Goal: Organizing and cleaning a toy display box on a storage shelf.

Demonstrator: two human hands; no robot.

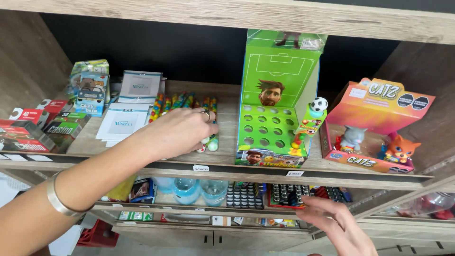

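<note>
Wooden shelf (pixel 85 142) holds candy tubes (pixel 182 102) in a row; her left hand (pixel 177 130) lies over them, fingers curled onto one tube's end. Lower down, her right hand (pixel 334 220) hovers open, empty.

Candy tubes (pixel 182 102) on shelf (pixel 227 163), left of display box (pixel 277 102), cat box (pixel 374 128) rightmost.

candy tubes (pixel 208 142) half hidden, right hand (pixel 339 225) blurred

Bare shelf board (pixel 227 118) between candy tubes (pixel 182 102) and green display box (pixel 277 104) — narrow.
</note>
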